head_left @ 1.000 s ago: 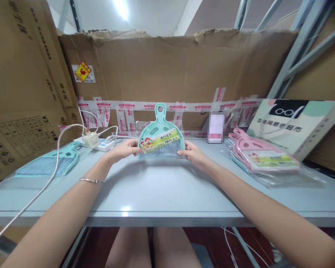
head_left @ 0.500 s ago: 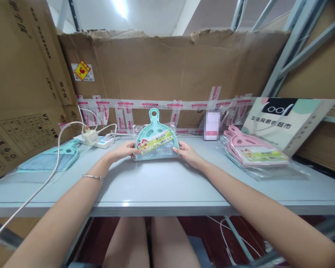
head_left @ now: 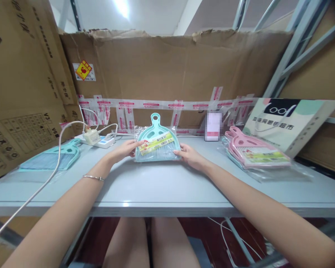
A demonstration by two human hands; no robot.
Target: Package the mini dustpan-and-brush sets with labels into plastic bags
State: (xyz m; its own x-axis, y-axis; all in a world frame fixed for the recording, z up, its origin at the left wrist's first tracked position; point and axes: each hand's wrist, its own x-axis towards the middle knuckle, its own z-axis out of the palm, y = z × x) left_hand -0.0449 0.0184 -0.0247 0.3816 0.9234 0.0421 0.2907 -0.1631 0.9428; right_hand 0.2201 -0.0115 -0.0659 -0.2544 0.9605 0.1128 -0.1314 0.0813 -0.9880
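1. mint dustpan set (head_left: 152, 133): near the middle of the tabletop (head_left: 156, 188), between both hands, handle uppermost and label (head_left: 159, 143) facing the person; whether its lower edge touches the surface cannot be told.
2. left hand (head_left: 125, 149): grip clamped on the set's left side, thumb across the front, probably for steadiness.
3. right hand (head_left: 192, 155): grip clamped on the opposite lower corner; the paired hold presumably keeps the set level and the label mostly uncovered.
4. pink dustpan set (head_left: 247, 143): at right, stacked over mint plastic, likely to save room.
5. second mint dustpan set (head_left: 48, 160): lying at left, well apart, a white cable (head_left: 57, 158) crossing before it.
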